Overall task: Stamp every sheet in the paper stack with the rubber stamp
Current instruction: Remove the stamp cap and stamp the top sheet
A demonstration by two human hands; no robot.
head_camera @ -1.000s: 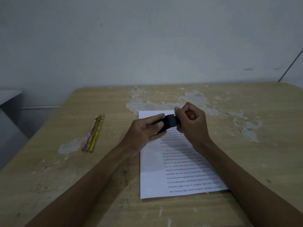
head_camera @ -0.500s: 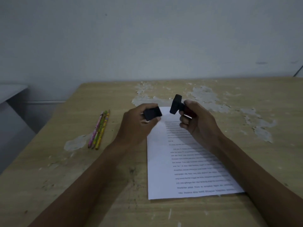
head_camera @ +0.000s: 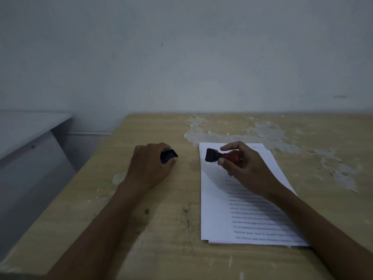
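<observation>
A stack of printed white sheets (head_camera: 218,219) lies on the wooden table (head_camera: 161,249), right of centre. My right hand (head_camera: 242,168) grips a rubber stamp (head_camera: 220,156) by its red handle above the stack's top end, black head pointing left. My left hand (head_camera: 149,168) is down on the table left of the paper and holds the stamp's black cap (head_camera: 168,155) in curled fingers.
The tabletop has patches of peeled, pale surface (head_camera: 232,132) behind and right of the paper. A grey surface (head_camera: 24,134) stands off the table's left edge. A plain wall rises behind. The pencils seen earlier are hidden or out of frame.
The cap came off the stamp. My left hand carried it left and down to the table, while my right hand lowered the stamp over the paper's top. The camera shifted left.
</observation>
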